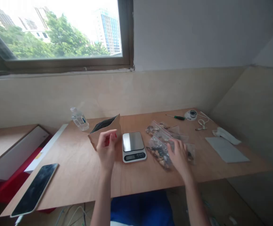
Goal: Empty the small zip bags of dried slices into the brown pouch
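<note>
My left hand (106, 146) is closed with its fingers curled, and a small red item (107, 140) shows between them; its kind cannot be made out. Just behind that hand a brown paper pouch (105, 128) stands upright, its dark-lined mouth gaping. Over on the right, my right hand (179, 153) has its thumb apart from its fingers, over or touching clear zip bags (161, 149). Their contents look like dried brown pieces. Between the hands sits a kitchen scale (133, 146) with a bare steel plate.
A plastic bottle (79, 119) stands by the wall. A phone (36, 188) lies at the front left. To the right are a green-handled screwdriver (179, 118), a white dome camera (191, 115) with its cable, white sheets (227, 149) and a crumpled white wrapper (226, 135).
</note>
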A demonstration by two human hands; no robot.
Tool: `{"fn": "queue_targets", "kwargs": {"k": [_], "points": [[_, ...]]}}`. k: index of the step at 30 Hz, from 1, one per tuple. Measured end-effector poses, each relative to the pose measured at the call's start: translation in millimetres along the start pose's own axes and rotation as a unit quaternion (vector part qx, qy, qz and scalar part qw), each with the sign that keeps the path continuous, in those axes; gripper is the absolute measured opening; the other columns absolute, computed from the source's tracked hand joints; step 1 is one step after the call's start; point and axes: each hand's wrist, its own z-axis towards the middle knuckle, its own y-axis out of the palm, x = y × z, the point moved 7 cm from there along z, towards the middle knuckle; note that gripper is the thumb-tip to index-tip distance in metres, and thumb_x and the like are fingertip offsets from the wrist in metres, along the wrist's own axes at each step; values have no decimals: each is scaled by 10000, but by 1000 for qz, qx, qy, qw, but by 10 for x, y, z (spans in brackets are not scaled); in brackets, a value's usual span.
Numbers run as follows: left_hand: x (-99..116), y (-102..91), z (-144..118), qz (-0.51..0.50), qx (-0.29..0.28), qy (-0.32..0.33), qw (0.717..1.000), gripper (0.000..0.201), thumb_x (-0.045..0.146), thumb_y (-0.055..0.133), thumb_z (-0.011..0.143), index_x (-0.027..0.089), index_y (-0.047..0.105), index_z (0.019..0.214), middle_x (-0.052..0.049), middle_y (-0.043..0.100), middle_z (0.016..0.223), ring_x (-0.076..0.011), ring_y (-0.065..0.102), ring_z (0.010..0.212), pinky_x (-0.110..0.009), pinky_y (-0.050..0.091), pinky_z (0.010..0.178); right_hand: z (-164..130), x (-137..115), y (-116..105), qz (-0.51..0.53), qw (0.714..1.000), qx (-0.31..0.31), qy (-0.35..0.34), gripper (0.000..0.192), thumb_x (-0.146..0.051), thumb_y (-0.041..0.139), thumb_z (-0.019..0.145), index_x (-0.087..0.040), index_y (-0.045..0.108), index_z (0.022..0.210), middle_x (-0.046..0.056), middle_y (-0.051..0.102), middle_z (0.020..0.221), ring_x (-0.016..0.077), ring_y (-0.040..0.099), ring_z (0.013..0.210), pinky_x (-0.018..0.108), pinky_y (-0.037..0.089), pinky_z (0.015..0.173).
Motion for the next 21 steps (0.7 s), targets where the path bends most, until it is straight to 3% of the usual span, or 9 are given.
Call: {"fn": "queue_targets", "kwargs": {"k": [2,4,6,8,11,14,18,21], "points": [[-99,67,-213,-89,-23,-51,994,125,309,566,821,194,616,830,2,551,712,-111,510,654,-215,416,605,57,284,165,-114,993,-33,26,286,-330,401,859,-145,577,989,173,610,1008,313,532,967,454,397,811],[-147,117,-389,-186,-35,-98,977,101,288,577,818,196,587,778,17,516,666,-96,486,628,-197,402,594,23,445,334,-154,982,-96,49,267,-318,423,840,-147,603,937,165,643,923,313,568,902,424,412,752],[-127,140,-514,-276,-40,-138,950,84,280,601,803,201,575,786,21,501,669,-83,468,613,-178,392,577,-57,504,442,-118,979,-147,78,237,-312,425,828,-168,607,875,129,665,815,283,607,804,371,425,682],[-40,142,-591,-351,-49,-165,920,81,266,625,785,211,574,816,17,499,698,-75,463,613,-163,393,565,-137,465,451,-49,980,-158,111,227,-319,411,824,-183,593,837,100,667,746,254,625,721,326,427,619],[153,108,-646,-417,-76,-172,889,50,227,608,798,222,578,838,15,484,718,-62,454,606,-141,393,553,-215,214,338,41,982,-122,136,235,-373,415,818,-194,567,813,93,667,749,248,635,708,306,429,598],[290,10,-665,-440,-80,-157,880,66,191,601,800,233,574,843,12,481,734,-62,460,622,-136,404,571,-255,-222,274,131,977,-106,133,259,-432,423,825,-204,546,823,89,670,792,239,642,738,292,439,619],[341,-138,-681,-459,-72,-142,874,92,166,601,793,239,563,833,9,482,746,-71,471,641,-145,423,594,-266,-812,392,229,958,-135,105,278,-459,438,835,-200,540,832,80,671,810,221,638,744,278,447,644],[356,-242,-682,-478,-71,-129,866,90,172,600,790,236,565,844,3,482,757,-74,476,650,-149,430,602,-268,-1105,563,274,944,-164,87,269,-442,443,843,-193,545,842,70,665,812,208,629,737,270,448,641]]}}
